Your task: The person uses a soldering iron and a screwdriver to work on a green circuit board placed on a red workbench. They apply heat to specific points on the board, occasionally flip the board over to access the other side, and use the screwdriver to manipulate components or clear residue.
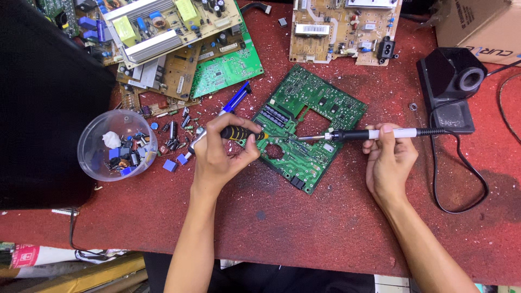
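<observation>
The left hand (220, 152) grips a screwdriver (241, 133) and the right hand (388, 160) a soldering iron (369, 134), both tips meeting on the green board (312, 116) lying between the fingers.

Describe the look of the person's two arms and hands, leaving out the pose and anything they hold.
Both forearms are bare up to the picture's lower edge, with no sleeves in view. The left hand and right hand wear no gloves, and no rings, watch or wristbands show. Fingernails look short and plain.
</observation>
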